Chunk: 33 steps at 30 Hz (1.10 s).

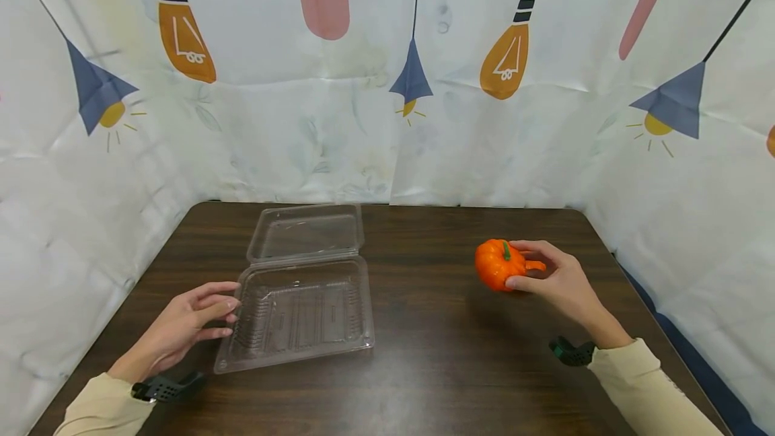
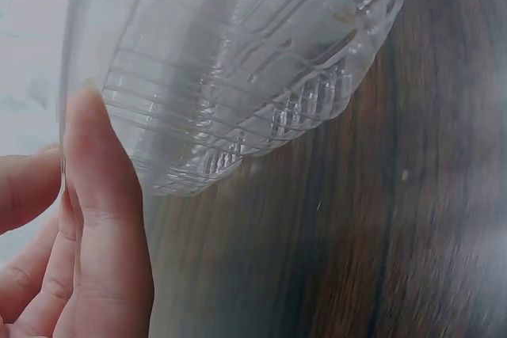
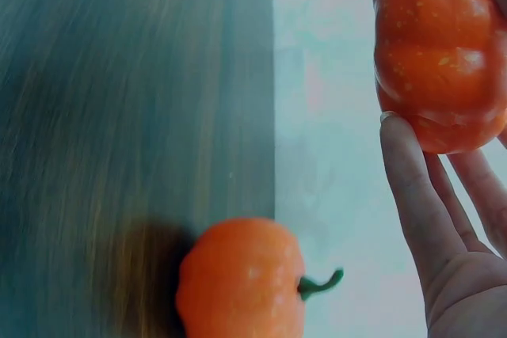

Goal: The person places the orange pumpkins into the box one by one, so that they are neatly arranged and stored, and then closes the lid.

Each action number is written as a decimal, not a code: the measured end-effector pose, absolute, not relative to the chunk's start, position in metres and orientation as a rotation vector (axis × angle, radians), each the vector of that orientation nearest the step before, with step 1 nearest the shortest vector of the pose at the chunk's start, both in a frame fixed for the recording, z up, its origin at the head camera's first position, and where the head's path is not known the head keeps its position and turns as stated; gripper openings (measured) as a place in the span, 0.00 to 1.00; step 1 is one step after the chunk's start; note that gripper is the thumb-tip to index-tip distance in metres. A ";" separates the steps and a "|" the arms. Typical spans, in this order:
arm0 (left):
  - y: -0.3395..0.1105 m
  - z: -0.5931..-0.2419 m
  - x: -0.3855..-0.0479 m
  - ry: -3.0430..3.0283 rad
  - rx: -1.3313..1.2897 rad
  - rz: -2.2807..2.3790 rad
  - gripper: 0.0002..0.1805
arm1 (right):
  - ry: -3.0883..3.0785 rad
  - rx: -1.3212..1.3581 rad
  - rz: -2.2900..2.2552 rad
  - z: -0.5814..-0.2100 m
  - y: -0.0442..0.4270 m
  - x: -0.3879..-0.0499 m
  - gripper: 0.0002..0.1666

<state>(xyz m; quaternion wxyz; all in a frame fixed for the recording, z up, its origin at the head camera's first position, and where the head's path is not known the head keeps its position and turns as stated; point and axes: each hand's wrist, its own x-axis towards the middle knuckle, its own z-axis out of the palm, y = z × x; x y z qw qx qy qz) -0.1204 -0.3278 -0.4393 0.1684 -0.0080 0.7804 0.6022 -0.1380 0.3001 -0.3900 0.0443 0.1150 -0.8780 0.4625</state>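
A small glossy orange pumpkin [image 1: 493, 266] with a green stem is in my right hand [image 1: 566, 288], gripped between thumb and fingers above the table. In the right wrist view the held pumpkin [image 3: 440, 57] fills the upper right, its stem hidden. A second orange pumpkin [image 3: 242, 279] with a curved green stem sits lower down, apart from the fingers. My left hand [image 1: 188, 321] pinches the left rim of a clear plastic clamshell container [image 1: 297, 311], whose lid [image 1: 309, 231] lies folded back. The left wrist view shows the container's ribbed wall [image 2: 190, 100] from outside.
The dark wood-grain table [image 1: 418, 389] carries the container on its left side. A white curtain [image 1: 266, 140] printed with lamps and bulbs surrounds the table's back and sides. Dark blue cloth [image 1: 696, 348] shows beyond the right edge.
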 end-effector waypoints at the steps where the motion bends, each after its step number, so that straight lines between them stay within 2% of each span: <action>1: -0.326 -0.440 -0.121 2.209 -0.025 1.727 0.20 | -2.675 0.354 1.429 -0.390 0.298 -0.139 0.33; 21: -0.278 -0.445 -0.121 2.067 -0.022 1.880 0.19 | -2.487 0.411 1.674 -0.385 0.253 -0.154 0.34; 33: -0.252 -0.450 -0.117 1.994 0.012 1.927 0.19 | -2.493 0.439 1.844 -0.399 0.216 -0.153 0.35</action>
